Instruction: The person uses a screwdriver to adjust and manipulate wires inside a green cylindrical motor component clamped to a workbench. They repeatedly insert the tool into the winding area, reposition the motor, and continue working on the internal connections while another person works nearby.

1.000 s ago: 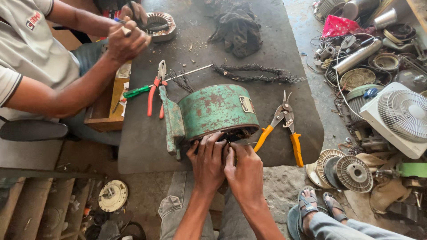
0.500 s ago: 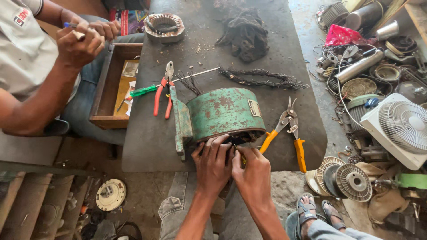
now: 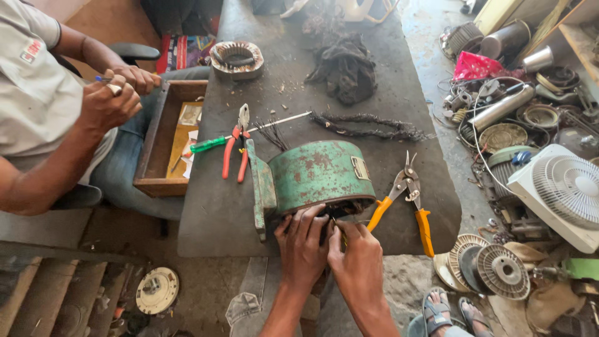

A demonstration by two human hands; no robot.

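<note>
Green motor shell (image 3: 321, 176): lies on its side at the near edge of the dark surface (image 3: 212, 212).
Left hand (image 3: 304, 240): fingers curled together, pressing into the open end of the shell.
Right hand (image 3: 357, 257): touches the left hand and pinches something small at the opening; I cannot tell what.
Orange snips (image 3: 409, 198): just right of the shell.
Red pliers (image 3: 236, 151): to its left.
Other person's hands (image 3: 115, 97): well apart, over a wooden tray (image 3: 153, 146).

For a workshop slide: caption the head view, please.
Both hands, left hand and right hand, work at the open end of a green motor housing beside yellow-handled snips.
</note>
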